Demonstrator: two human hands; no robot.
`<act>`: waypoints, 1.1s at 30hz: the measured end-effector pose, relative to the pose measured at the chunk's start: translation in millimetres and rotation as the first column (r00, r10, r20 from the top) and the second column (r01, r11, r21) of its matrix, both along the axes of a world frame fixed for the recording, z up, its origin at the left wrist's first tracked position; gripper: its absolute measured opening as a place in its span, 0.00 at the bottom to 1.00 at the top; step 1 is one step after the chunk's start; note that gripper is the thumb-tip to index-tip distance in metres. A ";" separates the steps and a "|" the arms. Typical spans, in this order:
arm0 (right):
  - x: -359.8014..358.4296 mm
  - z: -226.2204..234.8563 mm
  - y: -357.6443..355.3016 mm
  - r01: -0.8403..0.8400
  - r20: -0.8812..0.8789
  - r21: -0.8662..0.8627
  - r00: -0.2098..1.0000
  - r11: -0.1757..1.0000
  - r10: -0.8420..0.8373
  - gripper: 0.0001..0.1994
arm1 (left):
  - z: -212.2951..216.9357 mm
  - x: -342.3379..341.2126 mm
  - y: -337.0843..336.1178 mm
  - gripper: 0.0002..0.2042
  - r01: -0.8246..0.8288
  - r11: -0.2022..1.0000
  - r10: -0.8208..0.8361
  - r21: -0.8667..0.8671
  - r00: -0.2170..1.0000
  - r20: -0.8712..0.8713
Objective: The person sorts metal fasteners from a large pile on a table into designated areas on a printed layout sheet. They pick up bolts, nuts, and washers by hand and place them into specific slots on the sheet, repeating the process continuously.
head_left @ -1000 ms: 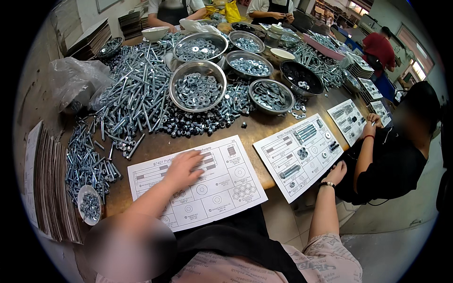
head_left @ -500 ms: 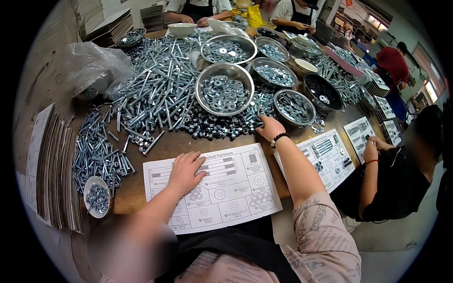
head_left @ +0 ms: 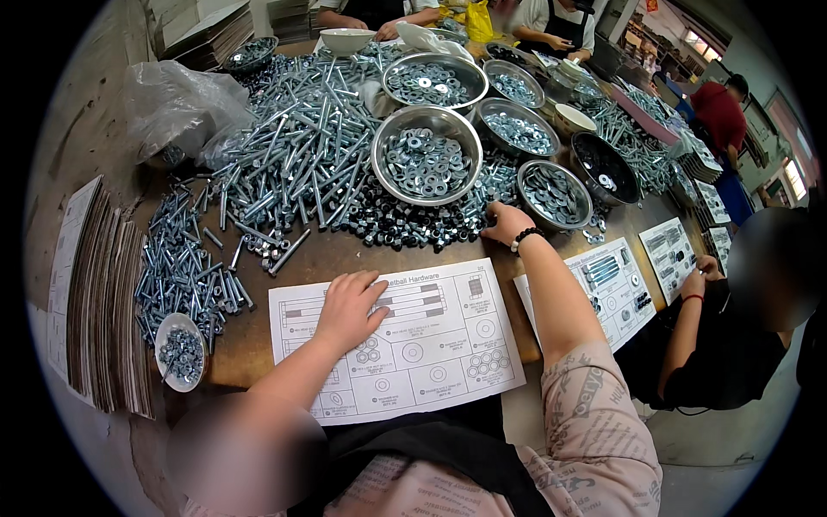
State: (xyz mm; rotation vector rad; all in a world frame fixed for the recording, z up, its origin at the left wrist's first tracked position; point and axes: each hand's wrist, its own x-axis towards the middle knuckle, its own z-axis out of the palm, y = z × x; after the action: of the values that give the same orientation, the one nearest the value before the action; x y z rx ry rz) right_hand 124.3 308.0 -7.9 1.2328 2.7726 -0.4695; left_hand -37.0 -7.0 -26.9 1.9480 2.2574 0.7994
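My left hand (head_left: 351, 308) lies flat, fingers spread, on a white printed sheet (head_left: 413, 379) with outline drawings of bolts, nuts and washers. My right hand (head_left: 510, 224) reaches past the sheet to the near right edge of a pile of lock nuts (head_left: 405, 226), some with black inserts. Its fingers are curled together at the pile; whatever they pinch is too small and hidden to make out. Just behind that hand stand a steel bowl of washers (head_left: 426, 165) and, to its right, a smaller bowl of washers (head_left: 554, 195).
Long bolts (head_left: 293, 146) heap across the table's far left, shorter bolts (head_left: 185, 258) nearer. An oval dish (head_left: 181, 349) of small hardware sits at the left edge beside stacked cardboard (head_left: 103, 302). On the right, a co-worker (head_left: 732, 319) handles another sheet (head_left: 668, 254). More people work beyond.
The whole view has shifted slightly, so things appear farther right. My right hand stays at the nut pile, its fingers drawn in more. My left hand rests on the sheet as before.
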 end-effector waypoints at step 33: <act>52.4 2.7 -97.4 -0.037 -0.289 -0.262 0.956 0.964 -0.042 0.12 | 9.1 63.1 66.0 0.17 0.156 0.984 -0.169 0.089 0.971 0.167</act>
State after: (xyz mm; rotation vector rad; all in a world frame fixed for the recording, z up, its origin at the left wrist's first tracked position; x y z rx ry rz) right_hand 176.7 210.5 -5.2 1.1878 2.8097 -1.0662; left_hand 26.1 59.0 -17.8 1.9769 1.9690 1.0028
